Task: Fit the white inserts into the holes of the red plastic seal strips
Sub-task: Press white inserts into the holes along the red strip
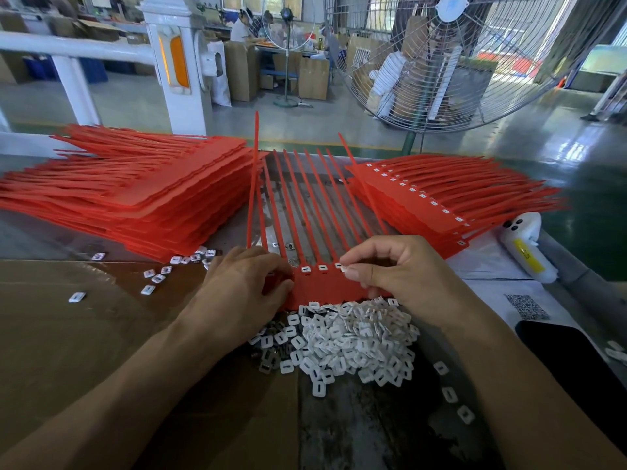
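Unfilled red stack [135, 195] lay far left, within reach for next sheet. Left hand [244, 283] rested on working strip sheet [319, 286], fingers curled over its left edge, likely to steady it. Right hand [390, 266] pinched white insert [343, 268] over hole row. Insert pile [349, 337] touched sheet's near edge. Filled stack [441, 205] right; little free room between.

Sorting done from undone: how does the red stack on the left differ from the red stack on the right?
The left stack shows plain red heads with no white pieces visible; the right stack carries a row of white inserts along its top sheet. The left stack's tails fan out to the left, the right stack's to the right. Both are piles of the same red seal strips, lying flat on the table.
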Demonstrator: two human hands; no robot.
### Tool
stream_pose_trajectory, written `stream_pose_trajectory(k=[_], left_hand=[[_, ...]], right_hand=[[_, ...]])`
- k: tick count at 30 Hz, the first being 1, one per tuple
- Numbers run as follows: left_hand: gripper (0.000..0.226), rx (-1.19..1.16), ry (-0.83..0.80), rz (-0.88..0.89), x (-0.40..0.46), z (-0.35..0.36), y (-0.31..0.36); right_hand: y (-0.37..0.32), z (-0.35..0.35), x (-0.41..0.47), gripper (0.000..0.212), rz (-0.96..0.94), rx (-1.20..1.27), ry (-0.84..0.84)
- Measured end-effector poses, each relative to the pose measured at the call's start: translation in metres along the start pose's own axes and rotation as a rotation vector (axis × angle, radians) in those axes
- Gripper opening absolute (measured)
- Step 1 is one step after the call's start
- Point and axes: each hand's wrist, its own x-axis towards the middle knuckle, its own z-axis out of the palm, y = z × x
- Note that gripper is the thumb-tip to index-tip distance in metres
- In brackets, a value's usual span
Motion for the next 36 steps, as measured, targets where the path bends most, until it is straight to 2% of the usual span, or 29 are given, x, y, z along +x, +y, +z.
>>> stream_pose_trajectory(k=[4, 12, 21, 24, 28, 36], left_hand=[[0.03, 0.008, -0.006, 0.002, 0.0, 0.0, -0.001], [0.028, 0.002, 0.003, 0.007, 0.001, -0.001, -0.001], [0.029, -0.011, -0.002, 0.002, 0.001, -0.001, -0.001], [0.029, -0.012, 0.002, 0.002, 0.001, 0.0, -0.002], [0.028, -0.006, -0.003, 0.0, 0.001, 0.0, -0.002], [0.027, -0.003, -0.001, 0.001, 0.0, 0.001, -0.002]], right_hand=[[0.001, 0.001, 0.001, 0.022, 0.003, 0.029, 0.015], [0.004, 0.003, 0.004, 0.028, -0.025, 0.014, 0.059], [0.018, -0.012, 0.008, 0.021, 0.026, -0.183, 0.413], [0.027, -0.02, 0.011, 0.019, 0.057, -0.271, 0.484], [0.039, -0.025, 0.013, 0.015, 0.124, -0.408, 0.489], [0.046, -0.02, 0.019, 0.015, 0.164, -0.523, 0.438]])
